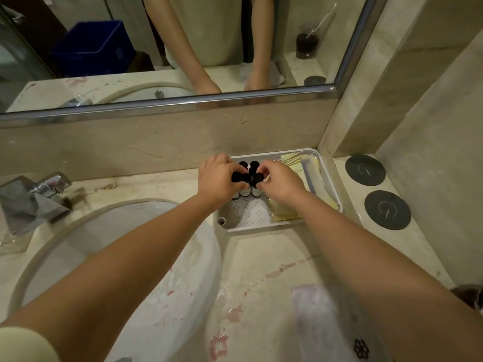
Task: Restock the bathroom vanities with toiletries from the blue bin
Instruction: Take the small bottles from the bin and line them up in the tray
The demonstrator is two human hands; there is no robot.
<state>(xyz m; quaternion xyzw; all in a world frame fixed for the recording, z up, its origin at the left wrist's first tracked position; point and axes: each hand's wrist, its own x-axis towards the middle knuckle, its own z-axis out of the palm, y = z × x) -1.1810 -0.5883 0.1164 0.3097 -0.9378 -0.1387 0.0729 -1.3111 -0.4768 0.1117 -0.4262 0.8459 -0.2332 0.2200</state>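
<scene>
- A cluster of small bottles (245, 191), white-bodied with round black caps, is seen standing upright in the far left part of the white tray (261, 227).
- One black cap is gripped by the curled fingers of the left hand (218, 178); another is pinched by the right hand (281, 182).
- The tray is rectangular, with rounded corners and a perforated floor; pale yellow packets (309, 163) are laid along its right side.
- The nearer bottles are partly hidden by both hands.
- Left of the tray, a round white basin (183, 270) and a chrome faucet (36, 197) are set on veined marble.
- Right of it, two dark round coasters (365, 169) are laid.
- The blue bin (94, 48) is shown only as a reflection in the mirror (300, 27) above the tray.
</scene>
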